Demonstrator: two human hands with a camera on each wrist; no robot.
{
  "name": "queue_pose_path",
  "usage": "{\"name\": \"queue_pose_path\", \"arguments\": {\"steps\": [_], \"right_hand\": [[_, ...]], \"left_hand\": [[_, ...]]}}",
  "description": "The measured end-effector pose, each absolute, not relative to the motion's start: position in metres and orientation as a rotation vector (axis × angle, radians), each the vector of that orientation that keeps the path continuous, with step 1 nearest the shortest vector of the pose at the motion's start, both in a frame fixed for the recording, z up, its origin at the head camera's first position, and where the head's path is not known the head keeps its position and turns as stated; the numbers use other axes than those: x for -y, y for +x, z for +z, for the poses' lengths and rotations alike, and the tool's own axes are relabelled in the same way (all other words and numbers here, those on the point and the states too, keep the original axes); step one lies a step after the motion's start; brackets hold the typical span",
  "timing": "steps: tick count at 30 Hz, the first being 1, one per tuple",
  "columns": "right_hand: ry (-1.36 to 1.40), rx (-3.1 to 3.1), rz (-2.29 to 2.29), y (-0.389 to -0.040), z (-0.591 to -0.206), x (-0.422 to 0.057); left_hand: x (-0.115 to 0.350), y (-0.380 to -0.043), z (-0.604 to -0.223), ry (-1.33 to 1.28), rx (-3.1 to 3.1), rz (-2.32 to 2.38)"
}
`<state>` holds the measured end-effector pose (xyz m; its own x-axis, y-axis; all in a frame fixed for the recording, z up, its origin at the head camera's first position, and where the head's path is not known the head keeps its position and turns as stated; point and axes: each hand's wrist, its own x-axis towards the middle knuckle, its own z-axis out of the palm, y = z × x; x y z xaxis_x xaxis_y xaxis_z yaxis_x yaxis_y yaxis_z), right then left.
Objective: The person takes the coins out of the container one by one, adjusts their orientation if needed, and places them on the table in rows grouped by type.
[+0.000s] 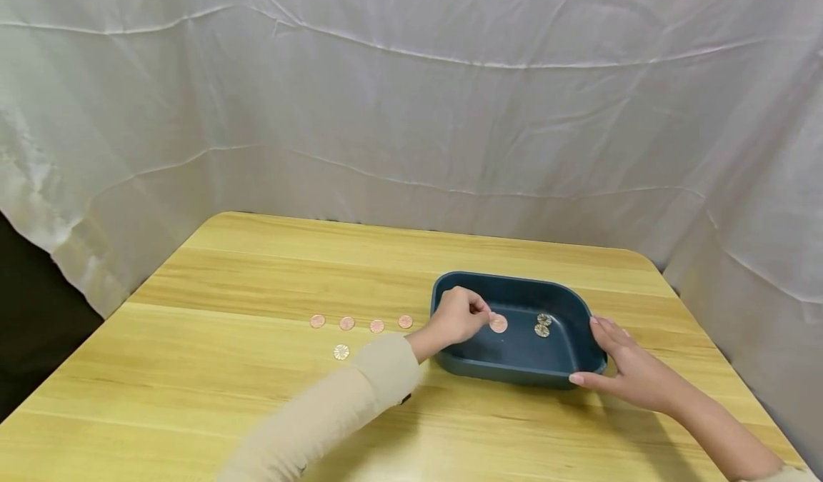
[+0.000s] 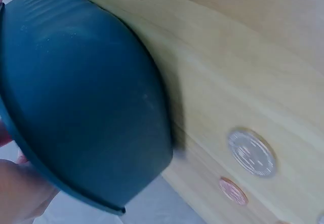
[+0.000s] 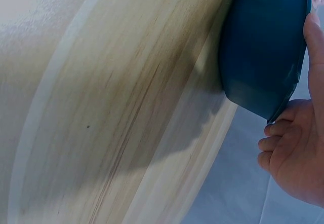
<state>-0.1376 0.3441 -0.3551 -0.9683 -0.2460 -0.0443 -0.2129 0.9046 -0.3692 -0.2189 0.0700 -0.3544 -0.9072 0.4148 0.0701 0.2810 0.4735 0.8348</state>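
Observation:
My left hand (image 1: 458, 315) reaches over the left side of a dark blue plastic tray (image 1: 514, 378), its fingertips pinching the edge of a copper-coloured coin (image 1: 499, 323) inside it. Two gold-toned coins (image 1: 542, 330) lie touching or overlapping on the tray floor, toward the right. At the tray's right end, my right hand (image 1: 633, 371) holds the rim, with the thumb at the front corner and the fingers along the side. The right wrist view shows the right hand (image 3: 298, 148) against the tray wall (image 3: 263, 46), its lower fingers curled.
Left of the tray, several copper-coloured coins (image 1: 376, 326) lie in a row on the wooden table (image 1: 193, 368). A pale gold or silver coin (image 1: 341, 352) lies just in front of them. White cloth (image 1: 450, 111) hangs behind and beside the table.

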Motion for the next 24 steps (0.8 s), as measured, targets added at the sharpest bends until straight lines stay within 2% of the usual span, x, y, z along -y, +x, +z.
{"name": "queue_pose_path", "arguments": {"steps": [17, 24], "right_hand": [[-0.344, -2.971, -0.536, -0.138, -0.354, -0.343], [-0.341, -2.966, -0.543, -0.137, -0.354, -0.343]], "left_hand": [[-0.018, -0.214, -0.352, 0.687, -2.578, 1.512], [0.011, -0.215, -0.350, 0.591, -2.618, 1.542]]}}
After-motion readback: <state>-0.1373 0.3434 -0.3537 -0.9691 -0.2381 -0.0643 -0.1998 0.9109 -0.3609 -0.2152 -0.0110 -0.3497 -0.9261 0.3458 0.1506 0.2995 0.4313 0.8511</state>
